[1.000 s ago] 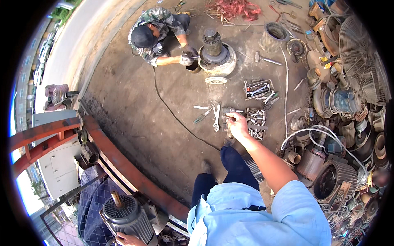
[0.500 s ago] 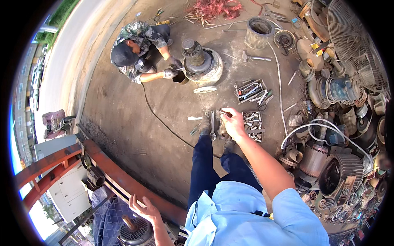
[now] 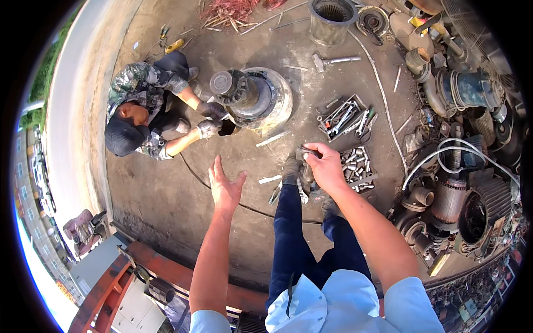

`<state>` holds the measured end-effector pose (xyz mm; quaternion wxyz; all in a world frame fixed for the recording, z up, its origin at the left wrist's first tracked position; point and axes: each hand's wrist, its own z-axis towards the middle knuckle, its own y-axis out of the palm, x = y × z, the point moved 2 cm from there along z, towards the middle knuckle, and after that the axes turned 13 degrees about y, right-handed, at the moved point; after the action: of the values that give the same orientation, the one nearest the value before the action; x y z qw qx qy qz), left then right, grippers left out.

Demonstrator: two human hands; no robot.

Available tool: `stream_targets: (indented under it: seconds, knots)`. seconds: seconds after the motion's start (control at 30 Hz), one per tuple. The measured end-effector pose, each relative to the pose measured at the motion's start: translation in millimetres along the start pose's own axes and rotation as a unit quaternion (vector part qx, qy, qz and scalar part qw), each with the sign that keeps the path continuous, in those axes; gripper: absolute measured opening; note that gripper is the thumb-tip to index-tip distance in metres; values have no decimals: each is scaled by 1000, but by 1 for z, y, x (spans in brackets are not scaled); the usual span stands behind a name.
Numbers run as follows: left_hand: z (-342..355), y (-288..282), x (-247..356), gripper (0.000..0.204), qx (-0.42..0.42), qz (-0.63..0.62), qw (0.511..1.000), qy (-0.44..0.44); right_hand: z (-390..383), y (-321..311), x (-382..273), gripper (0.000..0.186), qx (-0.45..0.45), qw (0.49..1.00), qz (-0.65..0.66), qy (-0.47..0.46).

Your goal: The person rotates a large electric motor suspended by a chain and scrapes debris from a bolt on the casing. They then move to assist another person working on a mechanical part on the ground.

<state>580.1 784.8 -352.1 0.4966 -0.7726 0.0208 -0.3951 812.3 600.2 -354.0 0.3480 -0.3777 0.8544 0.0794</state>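
My left hand reaches forward over the ground, fingers spread and holding nothing. A small dark piece is pinched in my right hand; its kind is too small to make out. Past my hands, a motor-like machine part stands upright on a wide round base, with a co-worker in camouflage and a dark cap crouched at its left. The co-worker's gloved hands are at the base's near left side, by a dark opening. An open-ended wrench lies partly hidden beside my shoe.
A tray of wrenches and pliers and a tray of sockets lie right of my hands. Beyond are a hammer and a hollow motor housing. Motor parts pile up at right. A black cable crosses the ground.
My left hand has swung from the lower left up to the middle, fingers apart. My right hand still grips the small dark piece. The view has shifted, bringing the co-worker lower and further left.
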Motion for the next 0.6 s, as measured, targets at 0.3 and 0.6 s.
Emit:
stream_targets:
  seconds: [0.3,0.6]
  knots:
    - [208,26,-56,118,23,-47,997,61,136,80,-58,27,16,1000,-13,9]
    - [239,68,-72,114,62,-59,993,79,269,158,-129,23,7,989,-64,-135]
